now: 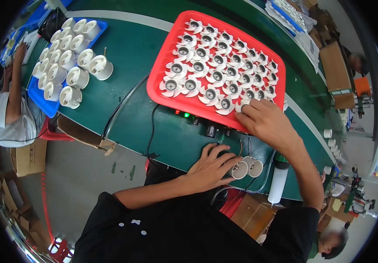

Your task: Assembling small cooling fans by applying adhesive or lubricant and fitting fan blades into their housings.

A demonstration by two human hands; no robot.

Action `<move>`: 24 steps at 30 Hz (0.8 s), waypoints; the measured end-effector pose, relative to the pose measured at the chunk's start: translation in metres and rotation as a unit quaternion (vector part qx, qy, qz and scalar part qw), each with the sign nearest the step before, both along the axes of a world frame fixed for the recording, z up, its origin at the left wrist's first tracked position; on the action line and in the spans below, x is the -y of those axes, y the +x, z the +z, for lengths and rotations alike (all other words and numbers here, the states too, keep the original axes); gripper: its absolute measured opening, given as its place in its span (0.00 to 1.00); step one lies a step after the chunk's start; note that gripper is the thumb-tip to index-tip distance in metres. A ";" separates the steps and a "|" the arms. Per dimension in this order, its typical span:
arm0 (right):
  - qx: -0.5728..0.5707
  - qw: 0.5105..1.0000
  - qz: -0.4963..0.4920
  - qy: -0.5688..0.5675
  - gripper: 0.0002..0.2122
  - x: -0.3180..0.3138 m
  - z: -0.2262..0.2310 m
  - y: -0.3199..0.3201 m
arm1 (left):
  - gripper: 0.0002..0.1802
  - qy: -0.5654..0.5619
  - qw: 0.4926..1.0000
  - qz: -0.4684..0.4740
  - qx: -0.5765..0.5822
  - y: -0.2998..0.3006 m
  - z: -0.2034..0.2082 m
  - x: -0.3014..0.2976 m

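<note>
My right hand (267, 122) reaches over the near right corner of a red tray (160, 83). Its thumb and fingertips pinch a white fan impeller (239, 107), partly hidden by the fingers. Rows of similar impellers with dark round hubs fill the tray. Down at the table's near edge, my left hand (213, 168) has its thumb and index finger around the side of a white cup-shaped housing (239, 170), other fingers spread over the table. A second white housing (254, 167) stands right against the first, both with open tops up and wires near them.
A blue tray (44, 98) of white housings is at the left. A box with knobs and lit indicators (186, 115) sits under the red tray's near edge. A white, green-topped syringe-like tube (278, 182) hangs at right. Cables cross the green table (129, 118). Other people work nearby.
</note>
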State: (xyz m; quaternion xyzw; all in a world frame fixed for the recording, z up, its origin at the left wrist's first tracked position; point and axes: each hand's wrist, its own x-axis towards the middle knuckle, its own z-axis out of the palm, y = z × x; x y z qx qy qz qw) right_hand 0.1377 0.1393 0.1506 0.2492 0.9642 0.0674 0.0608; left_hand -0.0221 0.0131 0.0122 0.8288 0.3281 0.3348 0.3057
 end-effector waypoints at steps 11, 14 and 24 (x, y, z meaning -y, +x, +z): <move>0.030 0.984 0.139 0.105 0.10 0.001 -0.007 0.017 | 0.36 0.020 0.999 0.037 -0.003 0.000 -0.003 0.009; -0.021 0.980 0.141 0.137 0.13 0.016 -0.001 0.033 | 0.36 0.023 0.999 0.025 -0.019 0.002 0.002 0.007; -0.617 0.607 -0.414 -0.282 0.04 0.133 -0.019 0.029 | 0.34 -0.079 0.993 0.049 0.069 -0.007 0.016 0.001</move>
